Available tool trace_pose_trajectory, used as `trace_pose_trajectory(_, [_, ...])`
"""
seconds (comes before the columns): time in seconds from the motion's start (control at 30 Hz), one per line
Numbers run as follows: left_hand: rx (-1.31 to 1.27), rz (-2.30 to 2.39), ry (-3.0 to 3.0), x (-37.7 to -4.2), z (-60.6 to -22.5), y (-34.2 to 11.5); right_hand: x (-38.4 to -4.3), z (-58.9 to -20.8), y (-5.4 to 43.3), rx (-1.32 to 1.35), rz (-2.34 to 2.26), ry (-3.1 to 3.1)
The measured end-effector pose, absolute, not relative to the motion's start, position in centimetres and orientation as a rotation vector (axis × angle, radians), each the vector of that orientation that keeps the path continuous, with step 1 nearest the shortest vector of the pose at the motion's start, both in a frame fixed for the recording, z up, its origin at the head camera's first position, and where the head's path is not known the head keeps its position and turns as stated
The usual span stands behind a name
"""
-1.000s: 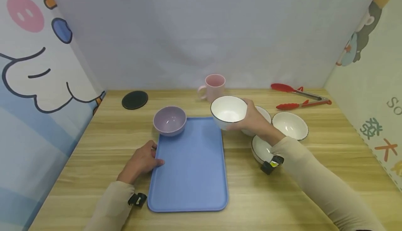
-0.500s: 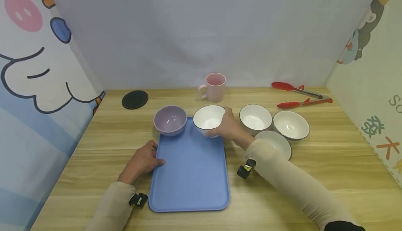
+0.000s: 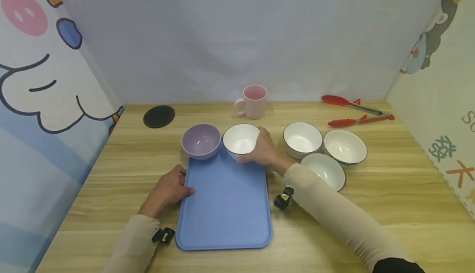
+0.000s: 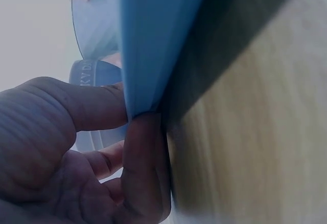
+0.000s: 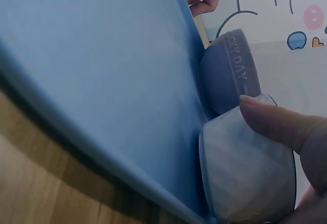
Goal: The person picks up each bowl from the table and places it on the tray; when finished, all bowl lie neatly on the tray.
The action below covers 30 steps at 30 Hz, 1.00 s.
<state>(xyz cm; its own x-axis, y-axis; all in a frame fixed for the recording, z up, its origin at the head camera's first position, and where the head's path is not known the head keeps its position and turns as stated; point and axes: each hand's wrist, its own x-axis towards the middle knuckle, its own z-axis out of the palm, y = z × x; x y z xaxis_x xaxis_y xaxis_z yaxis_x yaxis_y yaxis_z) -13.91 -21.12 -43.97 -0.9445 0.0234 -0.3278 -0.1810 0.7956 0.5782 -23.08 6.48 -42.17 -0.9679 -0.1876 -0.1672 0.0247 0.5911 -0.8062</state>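
My right hand (image 3: 264,150) grips a white bowl (image 3: 240,139) with a dark rim by its right side. That bowl sits at the far right end of the blue tray (image 3: 224,207), beside a purple bowl (image 3: 201,140) at the far left end. In the right wrist view the thumb (image 5: 273,122) lies over the white bowl's faceted wall. At the tray's left edge, my left hand (image 3: 168,189) pinches the rim. The left wrist view shows its thumb (image 4: 97,104) on top and a bent finger (image 4: 145,168) beneath the tray edge.
To the right stand three more white bowls: one (image 3: 302,139) behind, one (image 3: 345,146) farther right, one (image 3: 324,170) in front, partly behind the right sleeve. A pink mug (image 3: 255,102), red-tipped tongs (image 3: 358,111) and a black round coaster (image 3: 158,116) lie along the back.
My right hand has carried the white bowl leftward from beyond the tray's right edge, down onto its far end next to the purple bowl. The left hand has stayed at the tray edge.
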Motion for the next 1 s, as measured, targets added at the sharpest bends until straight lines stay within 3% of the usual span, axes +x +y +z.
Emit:
trace_pose_trajectory(0.47, [-0.122,0.894,2.662,-14.0,-43.9,-20.9,-23.1,-42.2,7.0,-0.202,-1.228,2.618])
trace_pose_trajectory(1.0, [-0.116,0.859,2.662,-14.0,-43.7,-20.9,-22.6,-38.5,10.0,-0.306,-1.409,2.538])
